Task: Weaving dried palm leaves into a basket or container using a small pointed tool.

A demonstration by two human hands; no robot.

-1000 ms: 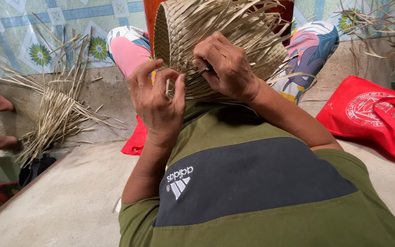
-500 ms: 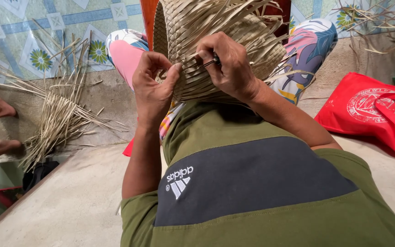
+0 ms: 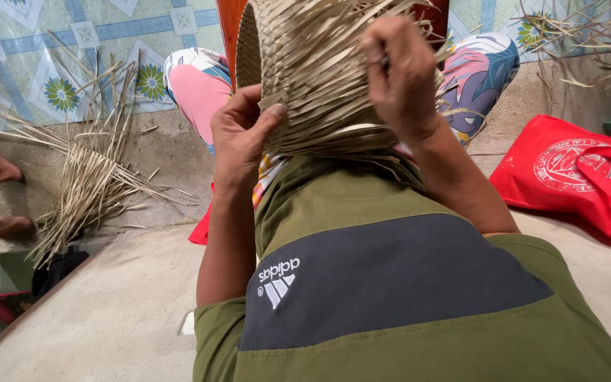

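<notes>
Your left hand (image 3: 238, 138) gripped the basket's (image 3: 312, 78) woven edge, thumb pressed on the strips. Your right hand (image 3: 404, 74) was closed around its far side, the basket raised over your lap.

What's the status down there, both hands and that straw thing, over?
Left hand grips the half-woven pale straw basket at its side. Right hand pinches a strip on its top. Loose straw strips lie apart, nothing in the way.

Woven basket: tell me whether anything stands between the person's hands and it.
Nothing visible does. The left hand grips the woven basket at its lower edge, and the right hand presses on its side among the loose strips.
</notes>
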